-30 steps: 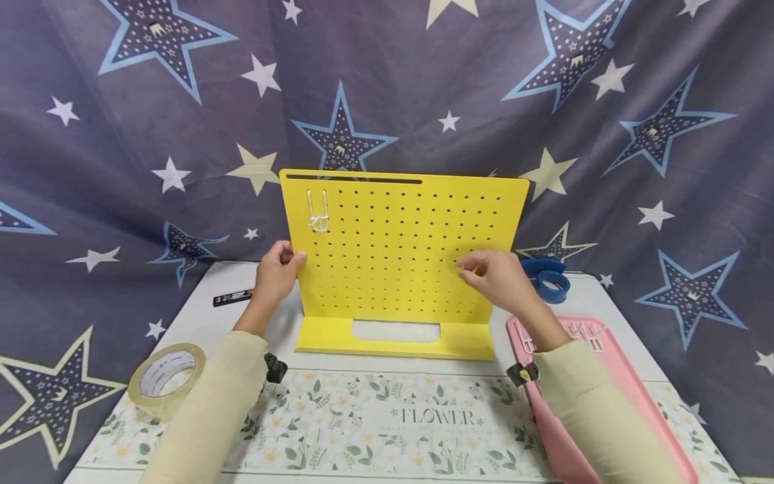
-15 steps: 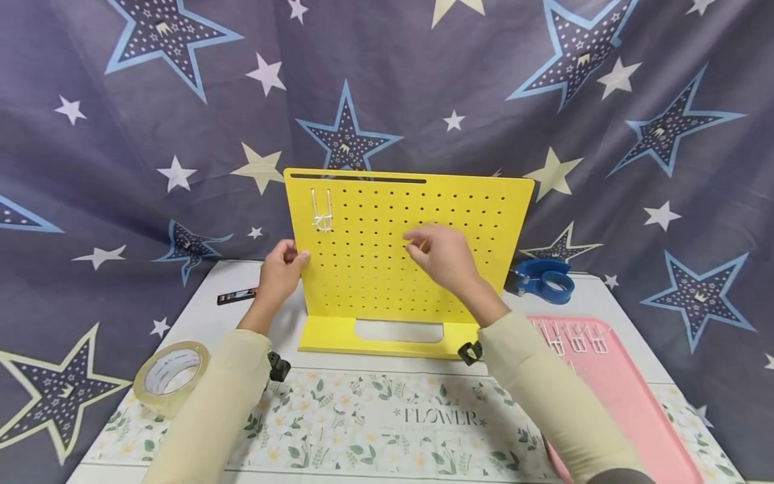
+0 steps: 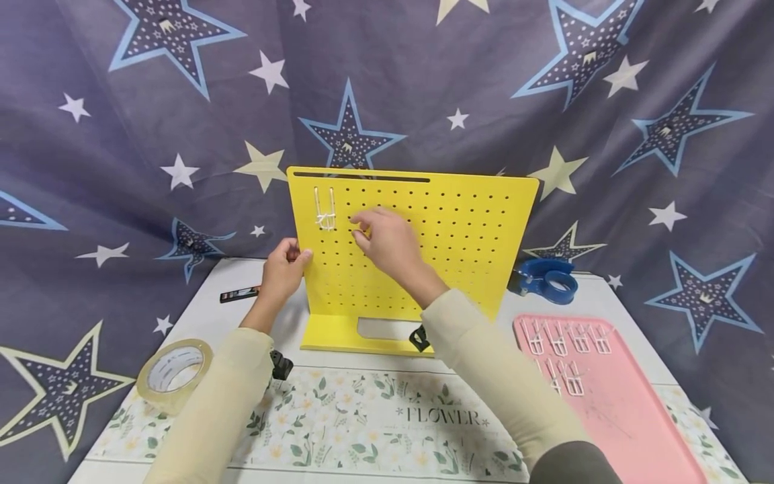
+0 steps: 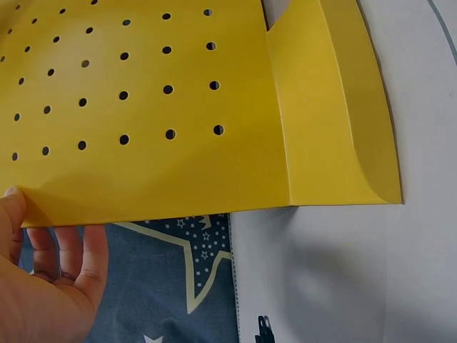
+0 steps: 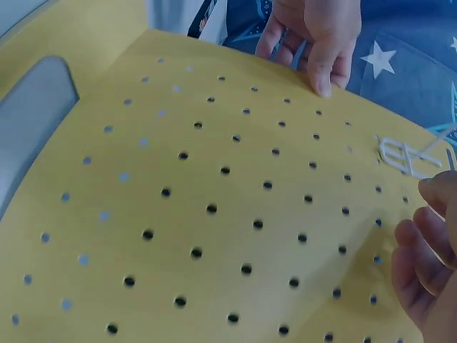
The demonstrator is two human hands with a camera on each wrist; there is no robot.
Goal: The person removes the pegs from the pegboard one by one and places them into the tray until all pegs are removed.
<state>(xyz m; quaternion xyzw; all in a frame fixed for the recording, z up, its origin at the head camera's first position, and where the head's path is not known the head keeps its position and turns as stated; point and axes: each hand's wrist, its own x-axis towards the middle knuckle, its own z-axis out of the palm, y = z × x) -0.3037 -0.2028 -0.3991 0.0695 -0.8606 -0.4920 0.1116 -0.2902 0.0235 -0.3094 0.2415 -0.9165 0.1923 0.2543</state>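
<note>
A yellow pegboard (image 3: pixel 387 269) stands upright on a footed base. My left hand (image 3: pixel 283 269) grips its left edge, thumb on the front and fingers behind, as the left wrist view shows too. Near the board's upper left corner hangs a white wire hook (image 3: pixel 324 210). Just right of that hook, my right hand (image 3: pixel 390 242) hovers in front of the holes with bent fingers. In the right wrist view, a thin grey line (image 5: pixel 450 158) shows by its thumb tip; whether the fingers hold it is unclear. The insides of those fingers are mostly hidden.
A pink tray (image 3: pixel 629 430) with several white wire hooks (image 3: pixel 559 339) lies at the right. Behind it is a blue tape dispenser (image 3: pixel 547 281). A clear tape roll (image 3: pixel 175 376) and a small black strip (image 3: pixel 240 294) lie at the left. A star-patterned curtain (image 3: pixel 423 81) hangs behind.
My right hand has moved left across the board's front, from its right side to near the mounted hook, uncovering the tray's hooks. The left hand keeps its grip on the edge.
</note>
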